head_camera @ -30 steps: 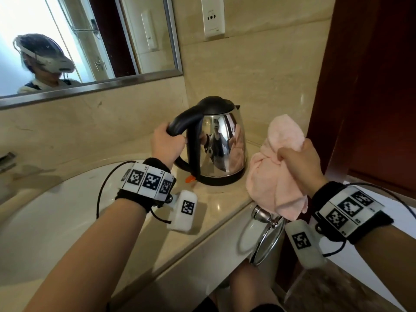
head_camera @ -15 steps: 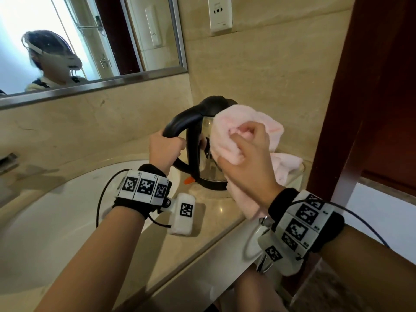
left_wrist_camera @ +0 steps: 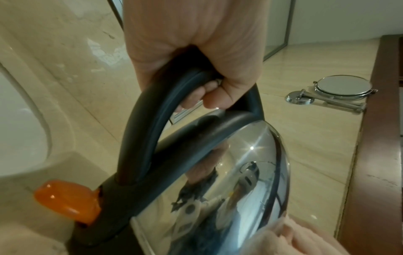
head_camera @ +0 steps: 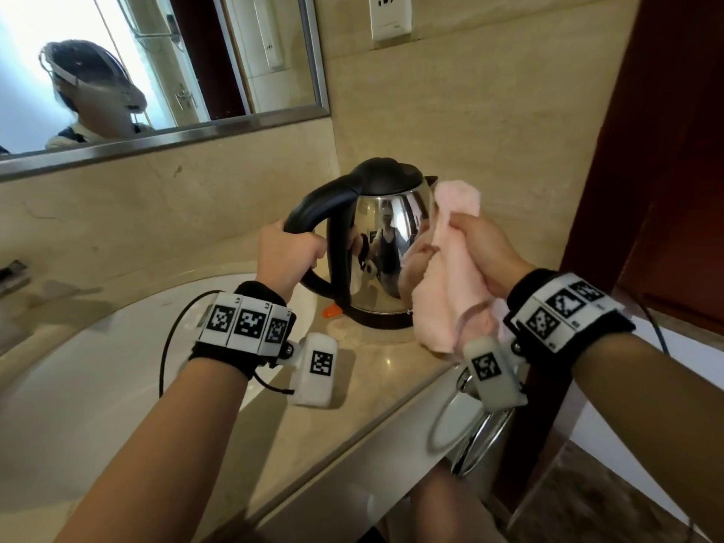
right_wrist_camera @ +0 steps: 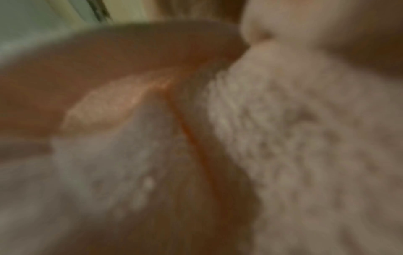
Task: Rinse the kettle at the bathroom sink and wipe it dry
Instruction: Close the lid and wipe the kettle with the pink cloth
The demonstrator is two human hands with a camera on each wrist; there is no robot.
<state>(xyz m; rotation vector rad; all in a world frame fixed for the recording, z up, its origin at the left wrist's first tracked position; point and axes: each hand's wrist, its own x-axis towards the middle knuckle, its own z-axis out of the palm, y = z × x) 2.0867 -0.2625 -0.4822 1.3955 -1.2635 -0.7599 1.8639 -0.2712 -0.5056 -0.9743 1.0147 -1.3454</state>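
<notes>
On the counter (head_camera: 376, 358) beside the sink (head_camera: 98, 366), the kettle (head_camera: 386, 244) stood upright, left hand (head_camera: 288, 254) gripping its handle (head_camera: 313, 213) while the right hand (head_camera: 480, 252), clutching the pink cloth (head_camera: 446, 284), needed firm, overlapping strokes down the steel wall.

At the centre of the frame, a shiny steel kettle with a black lid and curved black handle (head_camera: 386, 252) stands upright on the beige marble counter (head_camera: 364, 370). The left hand (head_camera: 288, 254) grips its handle. The right hand (head_camera: 485, 254) clutches a bunched pink terry cloth (head_camera: 442, 280) against the kettle's right side. A white basin (head_camera: 98, 370) fills the lower left.
</notes>
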